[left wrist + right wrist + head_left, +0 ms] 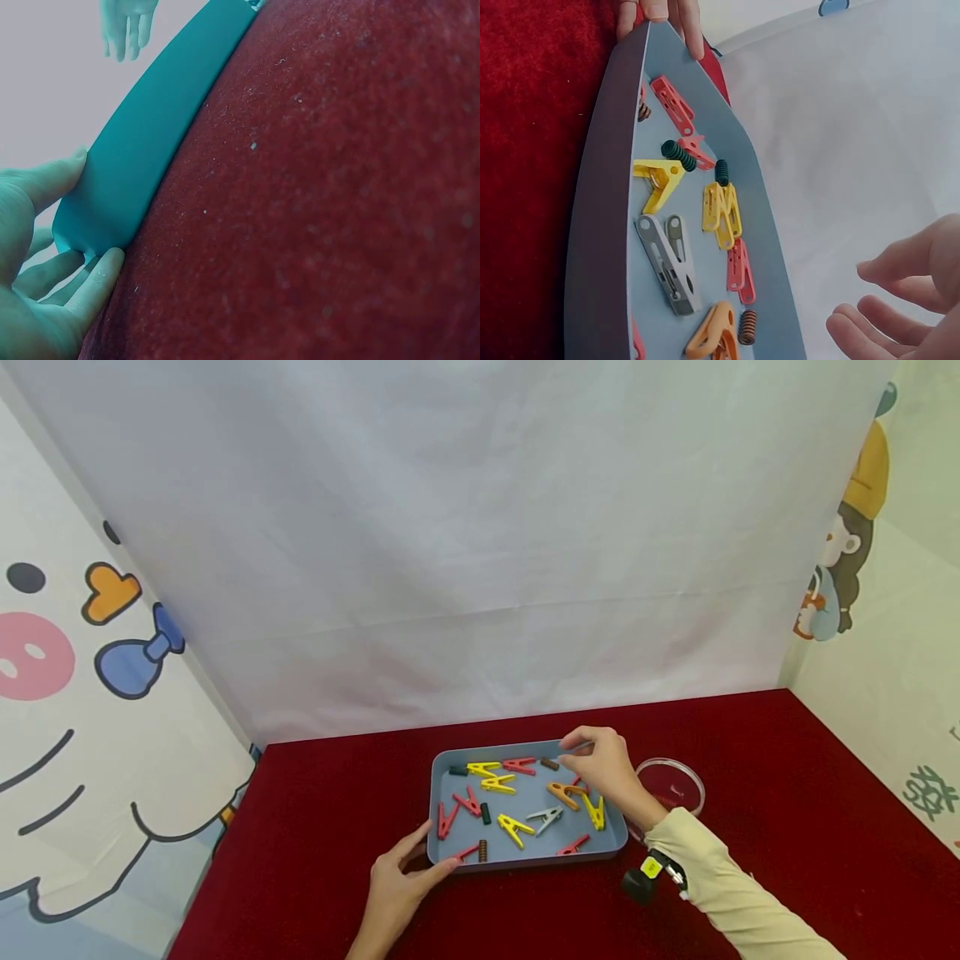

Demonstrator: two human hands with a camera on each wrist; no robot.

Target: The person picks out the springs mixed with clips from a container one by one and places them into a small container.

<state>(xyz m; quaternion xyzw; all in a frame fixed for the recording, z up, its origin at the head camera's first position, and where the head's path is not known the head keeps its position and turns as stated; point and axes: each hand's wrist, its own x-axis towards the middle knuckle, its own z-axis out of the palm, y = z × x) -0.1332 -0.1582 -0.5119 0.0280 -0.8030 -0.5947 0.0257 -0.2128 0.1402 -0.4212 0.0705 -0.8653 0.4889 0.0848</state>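
A shallow blue-grey tray [525, 857] holds yellow, red, orange and grey plastic clips, with dark green and brown springs among them. My left hand [397, 881] grips the tray at its near left corner; in the left wrist view the thumb is at the rim and the fingers bend round the corner. Over the far right corner of the tray is my right hand [602, 768], fingers loosely bent. Nothing shows between its thumb and fingers in the right wrist view. Closest to it lie the orange clip [718, 330] and a brown spring [747, 328].
Just right of the tray, partly behind the right forearm, sits a clear round dish [701, 789]. Dark red cloth [315, 810] covers the table. A white curtain [480, 568] hangs behind it, with cartoon-printed panels at both sides.
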